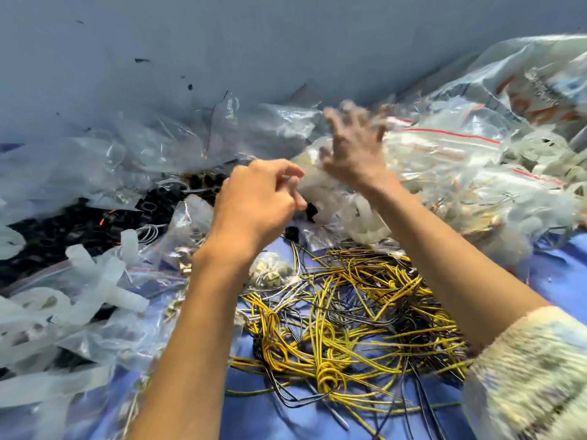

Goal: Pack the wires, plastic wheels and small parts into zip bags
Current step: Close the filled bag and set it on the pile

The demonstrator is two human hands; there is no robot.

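at far left, pale plastic strips (95,281) and black parts (63,227) lie heaped on the blue sheet (286,417); the left hand (257,201) hovers with fingers curled at a clear bag (336,198), though i cannot tell whether it grips; yellow and black wires (349,315) lie tangled below; the right hand (352,144), blurred, spreads wide and holds nothing above filled zip bags (444,147).

Wires in front, bags heaped behind and to either side.
A tangle of wires (349,312) lies on the worktop (559,268) nearest the person, with a small bag of parts (270,271) at its far left edge. Plastic strips (95,290) lie to the left, with loose parts (79,223) behind them. Filled zip bags (460,160) pile up behind and to the right, against the wall (222,42).
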